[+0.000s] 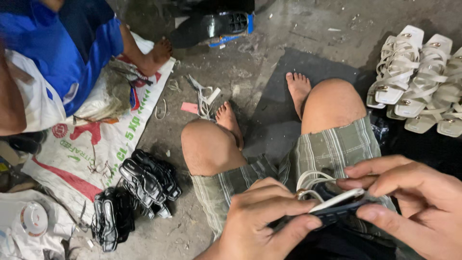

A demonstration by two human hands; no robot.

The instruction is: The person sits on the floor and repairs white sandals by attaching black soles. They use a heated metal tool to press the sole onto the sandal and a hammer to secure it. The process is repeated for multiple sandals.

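White strappy sandals (417, 77) lie on the floor (269, 58) right of my knees; black ones (144, 180) left. Over my lap, my left hand (262, 219) and right hand (409, 197) pinch a white-strapped sandal (332, 201) between curled fingers (293, 222).

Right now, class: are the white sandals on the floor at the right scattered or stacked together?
Stacked together. The white sandals lie overlapping in a tight row, soles and straps resting on one another, beside the person's knee.
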